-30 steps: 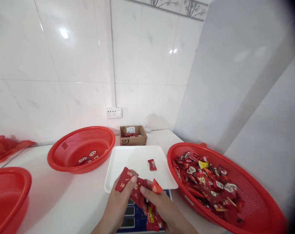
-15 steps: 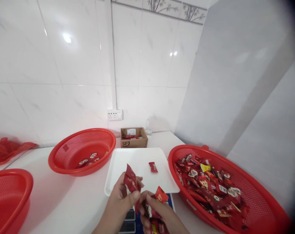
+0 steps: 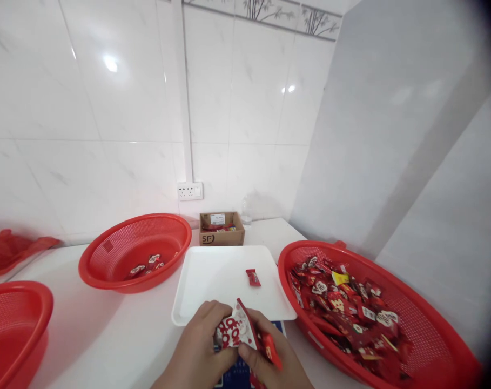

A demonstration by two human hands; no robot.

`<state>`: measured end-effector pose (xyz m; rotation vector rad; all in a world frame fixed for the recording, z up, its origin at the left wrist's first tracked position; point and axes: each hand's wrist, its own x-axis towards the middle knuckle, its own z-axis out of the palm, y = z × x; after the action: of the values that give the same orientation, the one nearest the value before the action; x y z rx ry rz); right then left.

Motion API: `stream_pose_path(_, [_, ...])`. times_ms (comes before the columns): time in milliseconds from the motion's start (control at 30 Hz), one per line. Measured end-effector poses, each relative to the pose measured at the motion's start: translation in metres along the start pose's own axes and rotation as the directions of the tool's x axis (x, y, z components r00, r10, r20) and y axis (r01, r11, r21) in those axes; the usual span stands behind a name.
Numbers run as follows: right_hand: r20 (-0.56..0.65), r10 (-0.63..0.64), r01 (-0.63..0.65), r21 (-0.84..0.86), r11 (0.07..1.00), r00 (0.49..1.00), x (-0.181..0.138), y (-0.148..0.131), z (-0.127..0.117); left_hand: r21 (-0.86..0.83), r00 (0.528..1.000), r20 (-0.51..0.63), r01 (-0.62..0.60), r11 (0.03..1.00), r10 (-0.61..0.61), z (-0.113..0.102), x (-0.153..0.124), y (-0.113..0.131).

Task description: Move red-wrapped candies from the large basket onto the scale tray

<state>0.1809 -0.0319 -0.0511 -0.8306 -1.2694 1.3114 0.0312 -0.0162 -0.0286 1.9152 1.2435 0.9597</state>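
Both my hands meet just in front of the white tray (image 3: 216,270), over a blue panel (image 3: 237,375) that they partly cover. My left hand (image 3: 204,340) is closed on a red-and-white snack packet (image 3: 235,329), printed side up. Curled around several red snack packets (image 3: 271,351) is my right hand (image 3: 275,335); its thumb touches the red-and-white one. How many it holds is hidden by the fingers. One small red packet (image 3: 253,277) lies on the tray, toward its right side.
To the right, a red basket (image 3: 435,308) holds many wrapped packets. Another red basket (image 3: 103,248) at the left has several packets inside, and a third red basket (image 3: 46,302) is nearer. A cardboard box (image 3: 229,237) with packets stands behind the tray. Red mesh cloth (image 3: 14,251) lies far left.
My hands have come together. The dark red packet that stood up in my left hand is no longer seen there; a red-and-white printed face now shows between both hands.
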Motion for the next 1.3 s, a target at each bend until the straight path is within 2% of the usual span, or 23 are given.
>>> stream_pose_path(167, [-0.110,0.021,-0.028,-0.064,0.998,0.994,-0.002,-0.010,0.000,-0.059,0.998,-0.031,-0.059,0.996,0.058,0.000,-0.003,-0.003])
stream_pose_path(267, [-0.141,0.027,-0.029,-0.010,1.000,0.990,-0.002,-0.008,-0.001,-0.075,0.993,-0.046,-0.110,0.991,0.107,0.000,-0.003,-0.006])
stream_pose_path(367, [-0.126,0.065,-0.055,0.087,0.995,0.990,-0.001,-0.006,-0.001,-0.015,0.982,-0.031,-0.185,0.983,0.185,0.000,-0.003,-0.008])
stream_pose_path(433, [-0.102,0.101,-0.084,0.157,0.984,0.990,-0.001,-0.005,-0.001,0.007,0.987,-0.032,-0.160,0.987,0.160,0.000,-0.004,-0.009])
stream_pose_path(500, [-0.085,0.130,-0.110,0.215,0.970,0.988,0.000,-0.003,-0.003,-0.001,0.994,-0.070,-0.084,0.996,0.084,0.001,-0.005,-0.010])
stream_pose_path(567, [-0.088,0.171,-0.147,0.232,0.962,0.981,0.000,-0.001,-0.007,0.007,0.993,-0.119,-0.020,1.000,0.020,0.000,-0.003,-0.013])
stream_pose_path(633, [-0.094,0.227,-0.202,0.222,0.954,0.969,0.000,0.000,-0.010,0.063,0.985,-0.170,0.003,0.998,0.008,-0.004,0.004,-0.017])
stream_pose_path(767, [0.002,0.298,-0.289,0.251,0.924,0.955,0.000,-0.002,-0.013,0.219,0.965,-0.260,0.016,0.976,0.043,-0.017,0.030,-0.032])
stream_pose_path(867, [0.123,0.304,-0.327,0.283,0.901,0.945,0.000,-0.001,-0.013,0.290,0.966,-0.251,0.012,0.957,0.064,-0.024,0.046,-0.041])
stream_pose_path(933, [0.171,0.317,-0.354,0.277,0.893,0.933,0.000,0.002,-0.014,0.306,0.966,-0.238,-0.020,0.952,0.097,-0.025,0.046,-0.042])
stream_pose_path(1000, [0.207,0.345,-0.387,0.226,0.894,0.916,-0.001,0.008,-0.016,0.276,0.976,-0.182,-0.070,0.959,0.124,-0.023,0.036,-0.037])
stream_pose_path(1100, [0.278,0.429,-0.464,0.075,0.882,0.860,-0.006,0.015,-0.016,0.098,0.991,0.061,-0.121,0.988,0.115,-0.014,0.011,-0.019])
stream_pose_path(1200, [0.317,0.516,-0.516,-0.091,0.852,0.796,-0.014,0.016,-0.011,-0.109,0.944,0.315,-0.066,0.992,0.097,-0.003,-0.010,-0.001])
stream_pose_path(1233, [0.321,0.532,-0.519,-0.133,0.844,0.783,-0.016,0.014,-0.009,-0.168,0.929,0.358,-0.029,0.985,0.089,0.000,-0.015,0.003])
stream_pose_path(1300, [0.333,0.539,-0.505,-0.187,0.842,0.774,-0.020,0.011,-0.006,-0.270,0.926,0.370,0.029,0.962,0.076,0.004,-0.020,0.006])
